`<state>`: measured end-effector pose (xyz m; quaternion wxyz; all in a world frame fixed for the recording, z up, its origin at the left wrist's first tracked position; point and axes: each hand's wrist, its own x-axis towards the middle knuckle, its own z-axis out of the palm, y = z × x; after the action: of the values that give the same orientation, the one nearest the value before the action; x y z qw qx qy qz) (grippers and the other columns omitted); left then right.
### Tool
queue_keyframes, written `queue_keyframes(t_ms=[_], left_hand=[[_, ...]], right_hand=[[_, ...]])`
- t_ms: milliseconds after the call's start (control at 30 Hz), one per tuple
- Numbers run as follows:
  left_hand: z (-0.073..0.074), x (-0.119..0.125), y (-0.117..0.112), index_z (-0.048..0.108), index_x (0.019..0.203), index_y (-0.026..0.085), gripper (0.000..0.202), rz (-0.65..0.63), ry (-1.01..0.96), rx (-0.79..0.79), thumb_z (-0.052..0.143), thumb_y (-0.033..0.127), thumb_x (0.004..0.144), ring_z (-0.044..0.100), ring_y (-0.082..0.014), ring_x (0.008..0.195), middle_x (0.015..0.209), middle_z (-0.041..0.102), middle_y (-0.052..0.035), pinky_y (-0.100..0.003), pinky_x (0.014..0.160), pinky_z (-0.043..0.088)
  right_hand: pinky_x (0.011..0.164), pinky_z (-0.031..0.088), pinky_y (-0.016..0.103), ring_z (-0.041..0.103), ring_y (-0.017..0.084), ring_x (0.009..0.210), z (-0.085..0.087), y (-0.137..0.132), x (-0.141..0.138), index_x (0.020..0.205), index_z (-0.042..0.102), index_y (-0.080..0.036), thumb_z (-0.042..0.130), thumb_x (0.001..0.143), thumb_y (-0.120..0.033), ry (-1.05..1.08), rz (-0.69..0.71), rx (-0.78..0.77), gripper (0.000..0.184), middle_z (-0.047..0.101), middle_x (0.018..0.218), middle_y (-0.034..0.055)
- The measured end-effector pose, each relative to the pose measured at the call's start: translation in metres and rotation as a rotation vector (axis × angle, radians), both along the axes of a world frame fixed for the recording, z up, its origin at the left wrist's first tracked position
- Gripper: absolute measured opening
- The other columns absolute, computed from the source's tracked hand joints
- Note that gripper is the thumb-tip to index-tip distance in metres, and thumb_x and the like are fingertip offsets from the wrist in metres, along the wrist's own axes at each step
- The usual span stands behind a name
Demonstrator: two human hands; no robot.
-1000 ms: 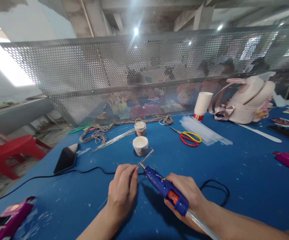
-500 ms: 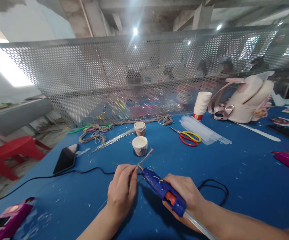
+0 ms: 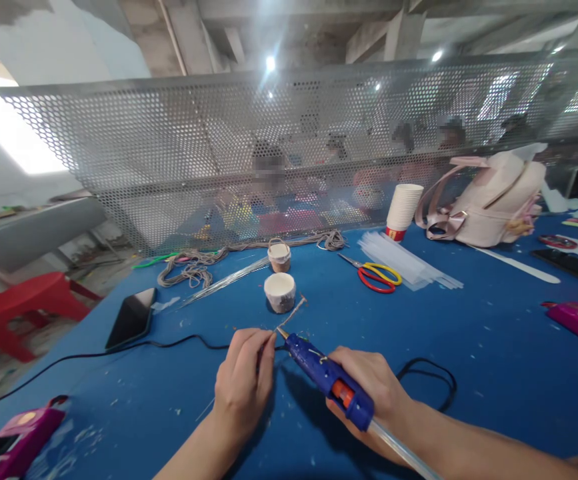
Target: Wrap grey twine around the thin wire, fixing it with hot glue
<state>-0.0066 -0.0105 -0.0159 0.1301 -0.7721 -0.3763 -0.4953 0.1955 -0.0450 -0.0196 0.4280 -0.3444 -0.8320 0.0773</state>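
My left hand (image 3: 243, 380) is closed in a pinch on a thin wire that looks wrapped in twine (image 3: 295, 311). The wire slants up and away from my fingertips, its far end bent. Wrapped around a blue glue gun (image 3: 311, 360) is my right hand (image 3: 373, 383). The gun's nozzle points up-left at the wire, close beside my left fingertips; whether it touches cannot be told. A clear glue stick (image 3: 401, 448) extends from its rear. Just beyond stands a small white-rimmed cup (image 3: 280, 293), and behind it a smaller twine-wrapped cup with a handle (image 3: 279, 257).
Scissors (image 3: 376, 275), translucent glue sticks (image 3: 409, 263), stacked paper cups (image 3: 405, 210) and a pink bag (image 3: 493, 200) lie right. Left are grey cord (image 3: 189, 270), thin wires (image 3: 229, 280), a phone (image 3: 133, 319) and a black cable (image 3: 169, 342). A perforated metal screen (image 3: 169, 153) closes the back.
The glue gun's nozzle has shifted very slightly up and left along the wire. My left hand stays almost still.
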Motion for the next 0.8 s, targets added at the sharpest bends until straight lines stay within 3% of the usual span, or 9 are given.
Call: queue_keyframes(t_ms=[800], left_hand=[[0.0027,0.0002,-0.0008,0.057,0.093,0.018,0.015,0.015,0.002,0.010,0.056,0.006,0.082,0.061,-0.0116,0.067,0.078,0.061,-0.0025,-0.020,0.061,0.049]], right_hand=[[0.050,0.035,0.023,0.046,0.012,0.051,-0.0010,0.0008,0.0007,0.090,0.044,-0.019,0.047,0.081,-0.016,0.021,-0.026,0.041,0.010,0.053,0.065,0.0001]])
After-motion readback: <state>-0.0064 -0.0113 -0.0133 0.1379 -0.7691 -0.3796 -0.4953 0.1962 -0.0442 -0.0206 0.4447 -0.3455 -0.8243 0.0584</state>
